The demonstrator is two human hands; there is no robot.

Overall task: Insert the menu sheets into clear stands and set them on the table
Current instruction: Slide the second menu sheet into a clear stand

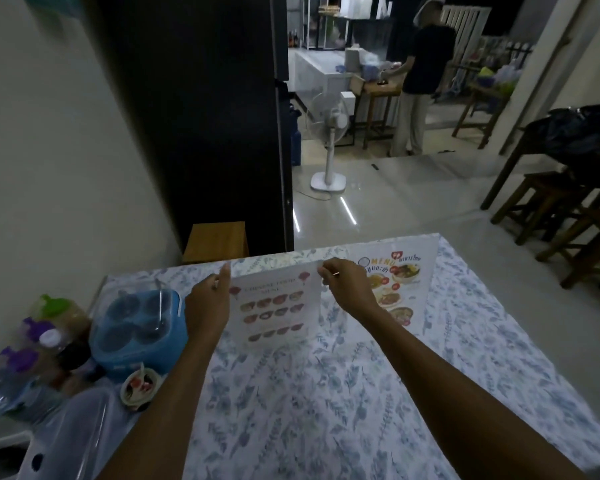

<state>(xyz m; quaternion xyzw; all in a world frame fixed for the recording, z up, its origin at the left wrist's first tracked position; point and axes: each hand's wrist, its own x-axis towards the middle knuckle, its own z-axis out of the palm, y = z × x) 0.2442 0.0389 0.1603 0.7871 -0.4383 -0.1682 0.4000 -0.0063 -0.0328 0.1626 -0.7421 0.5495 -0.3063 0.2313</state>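
Note:
A white menu sheet with rows of food pictures stands upright in a clear stand (274, 306) on the floral tablecloth (326, 393). My left hand (208, 303) pinches its top left edge. My right hand (347, 285) pinches its top right corner. A second clear stand (402, 285) with a colourful menu sheet stands upright just behind and to the right, near the table's far edge, partly hidden by my right hand.
A blue condiment caddy (136, 327), several bottles (32, 348) and a small bowl (141, 388) crowd the table's left side. A wooden stool (215, 242) sits beyond the far edge. A fan (328, 133), stools (568, 220) and a standing person (420, 71) are farther off.

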